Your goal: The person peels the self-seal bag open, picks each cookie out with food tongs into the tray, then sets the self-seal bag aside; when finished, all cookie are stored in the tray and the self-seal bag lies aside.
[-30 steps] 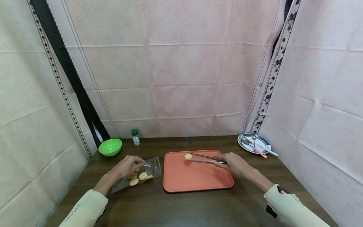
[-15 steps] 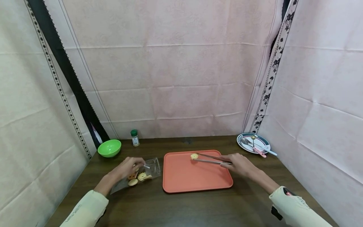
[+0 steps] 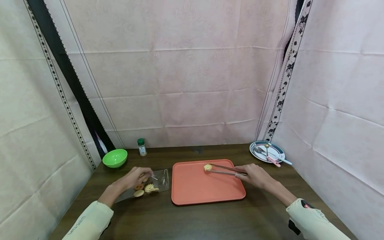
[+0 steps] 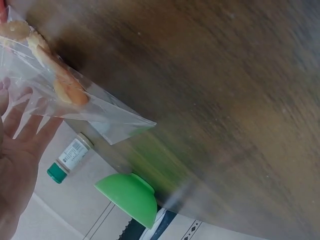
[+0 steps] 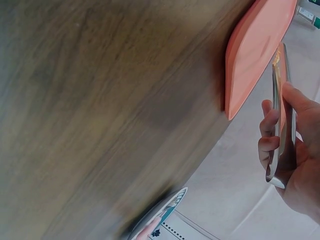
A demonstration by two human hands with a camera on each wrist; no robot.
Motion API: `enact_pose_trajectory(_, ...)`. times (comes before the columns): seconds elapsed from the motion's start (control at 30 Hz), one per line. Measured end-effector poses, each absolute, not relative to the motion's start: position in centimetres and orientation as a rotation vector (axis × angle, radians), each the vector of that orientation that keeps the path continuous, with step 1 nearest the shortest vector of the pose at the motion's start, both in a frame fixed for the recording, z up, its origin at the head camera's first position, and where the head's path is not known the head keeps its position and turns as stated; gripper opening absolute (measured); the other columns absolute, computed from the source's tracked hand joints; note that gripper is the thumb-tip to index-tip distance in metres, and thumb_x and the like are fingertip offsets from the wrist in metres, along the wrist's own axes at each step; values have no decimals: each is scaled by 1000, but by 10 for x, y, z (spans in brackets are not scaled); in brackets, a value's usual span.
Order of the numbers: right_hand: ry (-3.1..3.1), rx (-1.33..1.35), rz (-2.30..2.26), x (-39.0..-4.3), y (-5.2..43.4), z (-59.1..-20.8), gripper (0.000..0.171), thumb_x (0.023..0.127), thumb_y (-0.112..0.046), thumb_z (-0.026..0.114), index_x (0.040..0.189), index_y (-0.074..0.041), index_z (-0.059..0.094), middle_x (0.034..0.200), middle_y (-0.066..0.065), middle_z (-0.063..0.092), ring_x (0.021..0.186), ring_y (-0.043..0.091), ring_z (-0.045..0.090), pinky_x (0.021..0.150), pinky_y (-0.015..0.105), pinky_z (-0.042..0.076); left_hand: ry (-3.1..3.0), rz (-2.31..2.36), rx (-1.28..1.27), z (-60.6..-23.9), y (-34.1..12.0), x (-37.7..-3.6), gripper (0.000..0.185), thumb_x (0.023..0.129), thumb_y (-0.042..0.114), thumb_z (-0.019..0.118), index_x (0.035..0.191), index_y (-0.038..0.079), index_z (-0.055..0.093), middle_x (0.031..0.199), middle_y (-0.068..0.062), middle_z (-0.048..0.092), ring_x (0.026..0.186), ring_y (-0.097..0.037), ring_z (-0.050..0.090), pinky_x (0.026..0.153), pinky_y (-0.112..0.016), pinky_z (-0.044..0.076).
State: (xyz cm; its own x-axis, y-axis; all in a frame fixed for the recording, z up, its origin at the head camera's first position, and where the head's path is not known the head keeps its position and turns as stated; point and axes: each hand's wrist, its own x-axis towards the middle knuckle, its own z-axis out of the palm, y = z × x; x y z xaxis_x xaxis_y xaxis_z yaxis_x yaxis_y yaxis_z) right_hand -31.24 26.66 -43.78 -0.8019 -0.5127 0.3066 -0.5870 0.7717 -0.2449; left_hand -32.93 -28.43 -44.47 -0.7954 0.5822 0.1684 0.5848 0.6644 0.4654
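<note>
My left hand (image 3: 135, 178) holds the edge of a clear plastic bag (image 3: 163, 178) lying on the table left of the tray. Several cookies (image 3: 149, 188) show inside it, some round and some pale and ridged. The left wrist view shows the fingers (image 4: 32, 125) behind the bag's film. With my right hand (image 3: 254, 175) I grip metal tongs (image 3: 225, 167) around their arms. Between the tong tips is a small pale yellow cookie (image 3: 207, 167), over the upper part of the coral tray (image 3: 207, 193). Thumb and fingers press the tongs (image 5: 287, 157) from both sides in the right wrist view.
A green bowl (image 3: 115, 158) and a green-capped shaker bottle (image 3: 142, 147) stand at the back left. At the back right, a blue-rimmed plate (image 3: 255, 144) bears several utensils, including a pink-handled one (image 3: 273, 161). Pale cloth walls (image 3: 192, 83) enclose the wooden table (image 3: 192, 220).
My right hand, tongs and cookie have moved a little to the right over the tray. The left hand stays at the bag, and the head view has shifted slightly.
</note>
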Motion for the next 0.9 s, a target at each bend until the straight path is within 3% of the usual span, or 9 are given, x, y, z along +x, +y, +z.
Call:
enact_pose_trajectory(0.37, -2736, 844, 500, -315, 273, -440, 33, 100, -26, 72, 126, -6, 75, 116, 7, 77, 104, 26, 74, 82, 49, 60, -2881, -821, -1016, -444, -286, -332, 17, 107, 3, 55, 113, 5, 71, 107, -13, 73, 90, -26, 66, 75, -33, 55)
enact_pose_trajectory(0.9, -2791, 770, 508, -325, 284, -445, 37, 99, -29, 73, 126, -4, 74, 115, 9, 77, 100, 26, 75, 78, 46, 61, -2858, -800, -1052, -446, -286, -331, 17, 105, 2, 58, 111, 7, 73, 105, -12, 74, 91, -27, 69, 75, -35, 57)
